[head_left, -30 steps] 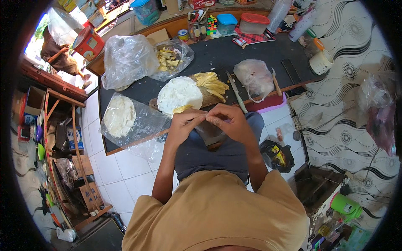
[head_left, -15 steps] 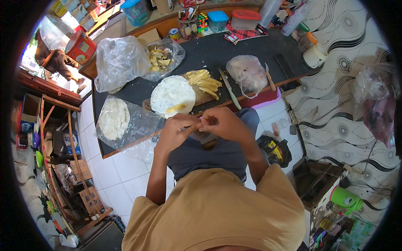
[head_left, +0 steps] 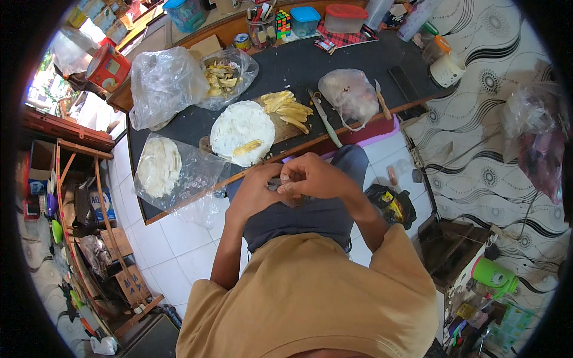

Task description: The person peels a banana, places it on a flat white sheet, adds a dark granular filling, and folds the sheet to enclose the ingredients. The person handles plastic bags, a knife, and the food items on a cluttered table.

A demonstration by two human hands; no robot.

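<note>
L hand (head_left: pixel 256 186) & R hand (head_left: pixel 315 176) meet over the lap, fingertips close; can't tell if fingers grip anything, as hands block the view. White round stack (head_left: pixel 239 125) sits on a board (head_left: pixel 205 145) near the counter (head_left: pixel 292 68) edge, one yellow strip (head_left: pixel 248 147) atop, strip pile (head_left: pixel 287 107) alongside, prob. for easy reach. Knife (head_left: pixel 326 119) & tied bag (head_left: pixel 350 95) crowd the R side.

a plain tan shirt (head_left: pixel 310 292) with short, loose sleeves (head_left: pixel 391 247); dark trousers (head_left: pixel 292 224).
</note>
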